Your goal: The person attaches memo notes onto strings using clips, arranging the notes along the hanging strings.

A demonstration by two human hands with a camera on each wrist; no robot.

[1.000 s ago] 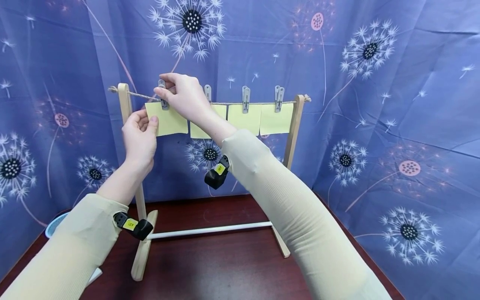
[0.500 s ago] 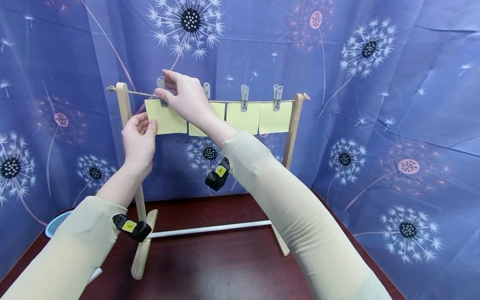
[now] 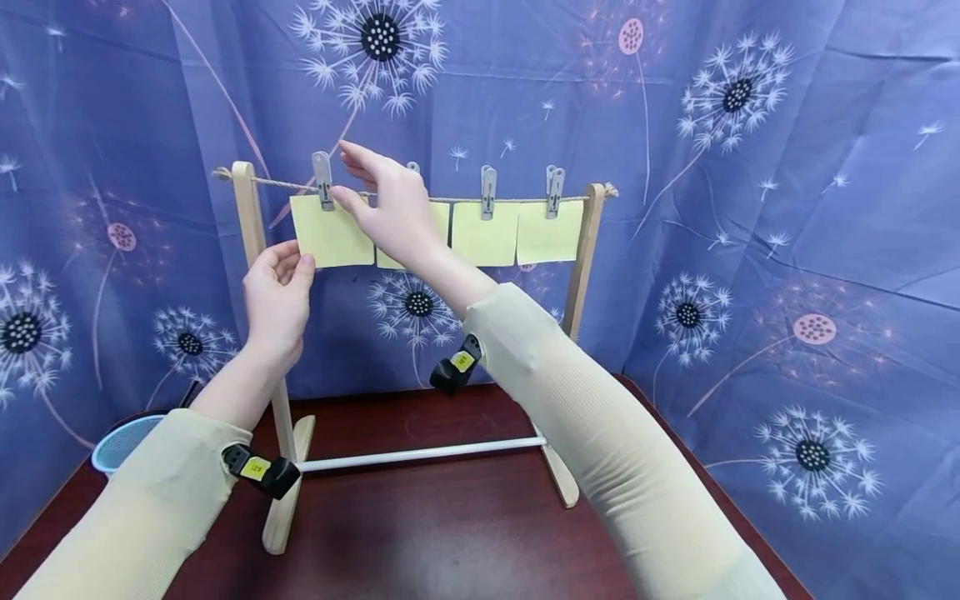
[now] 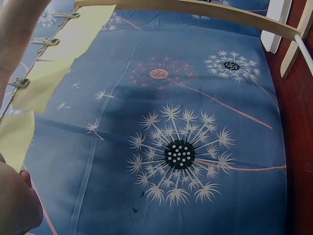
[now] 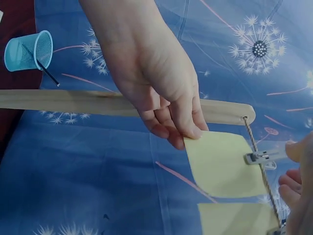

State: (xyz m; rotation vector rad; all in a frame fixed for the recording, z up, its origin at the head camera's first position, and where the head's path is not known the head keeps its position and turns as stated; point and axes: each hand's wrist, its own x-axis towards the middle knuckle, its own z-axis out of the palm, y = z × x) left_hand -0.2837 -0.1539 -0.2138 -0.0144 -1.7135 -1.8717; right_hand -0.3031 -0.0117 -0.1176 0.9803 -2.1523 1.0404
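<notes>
The leftmost yellow paper [image 3: 335,239] hangs from a twine line [image 3: 277,182] under a grey clothespin [image 3: 322,181]. My left hand [image 3: 276,292] pinches this paper's lower left corner, thumb in front and fingers behind, as the right wrist view shows. Beside the clothespin, to its right, is my right hand [image 3: 401,208], its fingers loosely extended and apart from the clip. Several more yellow papers, one of them this paper [image 3: 483,235], hang in a row farther right, each with a grey clip. My right hand and forearm partly cover the second paper.
A wooden frame with a left post [image 3: 251,212] and right post [image 3: 583,258] carries the line; a white rod [image 3: 420,455] joins its feet above the dark red table [image 3: 420,533]. A blue mesh cup [image 5: 28,51] with a black stick stands left. Dandelion-print cloth [image 3: 750,208] hangs behind.
My right hand has let go of the leftmost clothespin and moved right, its fingers spreading. My left hand has slid slightly down the paper's left edge, still pinching it.
</notes>
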